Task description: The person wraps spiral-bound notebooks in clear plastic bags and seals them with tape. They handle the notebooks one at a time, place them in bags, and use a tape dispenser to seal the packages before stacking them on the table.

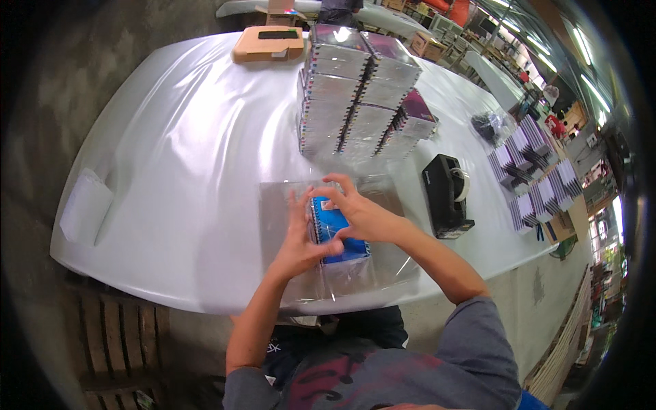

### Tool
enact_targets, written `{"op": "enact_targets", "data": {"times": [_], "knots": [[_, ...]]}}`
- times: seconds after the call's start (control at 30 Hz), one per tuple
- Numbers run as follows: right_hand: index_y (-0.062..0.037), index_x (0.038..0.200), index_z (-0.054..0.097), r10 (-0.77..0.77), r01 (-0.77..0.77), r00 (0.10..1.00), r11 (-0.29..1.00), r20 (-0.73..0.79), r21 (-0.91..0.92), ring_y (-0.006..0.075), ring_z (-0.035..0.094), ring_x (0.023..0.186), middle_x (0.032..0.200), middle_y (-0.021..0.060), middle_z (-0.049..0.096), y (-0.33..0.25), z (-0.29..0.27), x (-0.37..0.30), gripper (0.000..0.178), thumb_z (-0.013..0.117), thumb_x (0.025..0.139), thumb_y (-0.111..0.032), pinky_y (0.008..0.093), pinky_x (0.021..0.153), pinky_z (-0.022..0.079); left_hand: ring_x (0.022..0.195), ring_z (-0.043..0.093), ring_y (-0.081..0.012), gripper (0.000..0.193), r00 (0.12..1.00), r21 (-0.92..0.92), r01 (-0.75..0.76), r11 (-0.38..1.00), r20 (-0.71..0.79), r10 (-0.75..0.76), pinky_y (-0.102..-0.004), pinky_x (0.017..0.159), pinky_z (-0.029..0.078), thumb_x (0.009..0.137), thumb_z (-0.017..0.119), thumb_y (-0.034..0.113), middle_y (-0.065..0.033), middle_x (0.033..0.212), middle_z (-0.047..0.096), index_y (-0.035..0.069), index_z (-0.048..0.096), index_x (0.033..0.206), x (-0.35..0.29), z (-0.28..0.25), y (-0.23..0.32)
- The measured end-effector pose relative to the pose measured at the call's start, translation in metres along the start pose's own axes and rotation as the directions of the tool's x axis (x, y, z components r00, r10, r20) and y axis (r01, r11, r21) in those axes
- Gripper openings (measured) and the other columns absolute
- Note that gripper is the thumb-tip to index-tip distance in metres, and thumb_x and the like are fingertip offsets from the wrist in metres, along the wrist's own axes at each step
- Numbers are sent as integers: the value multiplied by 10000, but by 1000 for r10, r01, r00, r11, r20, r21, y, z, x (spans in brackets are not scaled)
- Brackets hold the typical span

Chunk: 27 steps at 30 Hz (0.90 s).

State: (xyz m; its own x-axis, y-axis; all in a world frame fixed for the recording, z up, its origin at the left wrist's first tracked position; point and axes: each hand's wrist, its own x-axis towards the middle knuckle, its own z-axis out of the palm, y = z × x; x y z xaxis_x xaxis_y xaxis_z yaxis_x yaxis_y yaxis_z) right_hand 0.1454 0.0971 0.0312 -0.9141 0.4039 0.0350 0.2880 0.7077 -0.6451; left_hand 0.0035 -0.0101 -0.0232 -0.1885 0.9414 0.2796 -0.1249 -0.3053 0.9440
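Note:
A blue spiral notebook, seemingly the top of a small stack, lies in front of me on a sheet of clear plastic film. My left hand is at the notebook's left, spiral-bound edge, with fingers stretched away from me and the thumb reaching over the cover. From the right, my right hand arches over the cover, its fingers spread and bent. The two thumbs come close together above the cover. Whether the fingertips press on the notebook or only on the film cannot be made out.
Film-wrapped notebook stacks rise beyond my hands. A black tape dispenser stands to the right, with more notebooks past it. White sheets lie at the far left; a tan box-like case sits at the back of the white-covered table.

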Motion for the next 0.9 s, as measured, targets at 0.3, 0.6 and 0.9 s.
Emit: {"op": "enact_targets", "data": {"times": [0.3, 0.6, 0.9], "knots": [[-188, 1373, 337, -216, 197, 973, 960, -77, -200, 427, 420, 1222, 1431, 171, 231, 3, 3, 0, 936, 823, 576, -108, 446, 984, 426, 1340, 318, -344, 542, 969, 794, -66, 604, 196, -153, -416, 1020, 385, 647, 819, 270, -244, 1482, 198, 230, 652, 1161, 26, -33, -3], [-81, 1118, 575, 334, -721, 176, 684, -926, 110, 295, 561, 1000, 1119, 130, 524, 46, -56, -166, 461, 751, 727, -250, 378, 849, 466, 1400, 183, -327, 580, 931, 695, 154, 702, 137, -340, -443, 1056, 324, 667, 809, 361, -254, 1374, 411, 214, 626, 1197, 22, -29, 4], [-106, 936, 624, 927, -355, 241, 360, -288, 863, 151, 455, 823, 833, -11, 548, 105, -65, -234, 269, 614, 872, -367, 379, 652, 422, 1283, 381, -349, 577, 935, 658, 114, 744, 183, -305, -347, 644, 584, 673, 829, 222, -295, 1452, 220, 173, 615, 1207, 26, -38, -22]]}}
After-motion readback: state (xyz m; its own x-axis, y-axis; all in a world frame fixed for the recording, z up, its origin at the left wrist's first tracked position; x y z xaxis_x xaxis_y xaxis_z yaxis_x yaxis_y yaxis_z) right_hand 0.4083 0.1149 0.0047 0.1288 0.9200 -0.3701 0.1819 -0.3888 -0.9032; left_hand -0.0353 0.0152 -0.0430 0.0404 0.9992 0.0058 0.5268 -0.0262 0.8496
